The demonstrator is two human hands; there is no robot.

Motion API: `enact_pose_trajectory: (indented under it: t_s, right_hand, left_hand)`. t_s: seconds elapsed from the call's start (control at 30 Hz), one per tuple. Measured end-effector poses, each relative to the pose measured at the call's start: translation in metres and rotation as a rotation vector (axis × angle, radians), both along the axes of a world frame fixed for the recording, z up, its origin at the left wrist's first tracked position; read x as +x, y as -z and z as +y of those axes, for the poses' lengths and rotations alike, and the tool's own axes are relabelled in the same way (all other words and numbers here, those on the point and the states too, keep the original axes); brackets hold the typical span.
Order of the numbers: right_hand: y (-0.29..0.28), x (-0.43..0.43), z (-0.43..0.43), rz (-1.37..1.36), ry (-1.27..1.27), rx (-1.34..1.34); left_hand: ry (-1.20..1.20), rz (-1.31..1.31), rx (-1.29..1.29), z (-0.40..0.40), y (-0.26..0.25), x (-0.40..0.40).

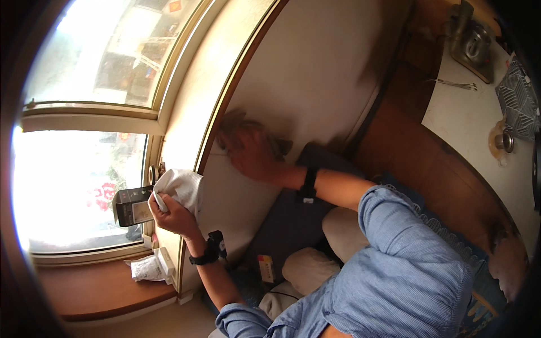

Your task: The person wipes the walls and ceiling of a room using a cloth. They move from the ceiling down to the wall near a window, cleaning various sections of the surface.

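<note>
My left hand (175,217) grips a pale, finely ribbed cloth (184,186) at the edge of the window sill. The cloth hangs in folds over the sill's dark trim. My right hand (249,154) lies against the white wall panel (312,76) below the sill. Under its fingers is a bunched, dark greyish cloth (281,148), partly covered by the hand and dim in the shade. Both wrists wear black straps.
A black box (133,207) stands on the sill by the window, near my left hand. Below it lie a white packet (148,268) and a small white box (165,262). A small carton (266,268) is near my knees. The round-edged table (454,110) at right holds metal ware and a patterned cloth (517,99).
</note>
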State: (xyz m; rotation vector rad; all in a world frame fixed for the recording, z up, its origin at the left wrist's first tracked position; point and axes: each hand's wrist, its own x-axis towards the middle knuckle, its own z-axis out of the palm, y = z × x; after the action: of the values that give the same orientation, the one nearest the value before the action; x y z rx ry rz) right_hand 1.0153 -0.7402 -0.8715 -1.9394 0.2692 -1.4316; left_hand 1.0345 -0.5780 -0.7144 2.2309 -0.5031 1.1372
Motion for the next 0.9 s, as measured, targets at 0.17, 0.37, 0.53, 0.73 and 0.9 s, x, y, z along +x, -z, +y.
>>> enact_pose_trajectory:
  t_s: [0.17,0.37,0.53,0.73,0.9]
  right_hand:
    - [-0.022,0.013,-0.085,-0.059,0.216,0.189]
    - [-0.023,0.013,-0.108,-0.113,0.344,0.262]
    - [-0.02,0.001,-0.101,-0.085,0.232,0.156]
    - [-0.029,0.008,-0.108,-0.019,0.255,0.373]
    - [-0.015,0.003,-0.064,-0.049,0.161,0.191]
  left_hand:
    - [-0.028,-0.009,0.012,0.0,-0.011,-0.012]
    - [-0.006,-0.012,-0.003,-0.004,0.002,-0.005]
    - [-0.007,0.019,-0.018,0.0,0.001,-0.003]
    - [-0.008,-0.025,-0.003,-0.005,0.001,-0.002]
    - [-0.001,0.0,-0.004,-0.002,0.002,-0.004]
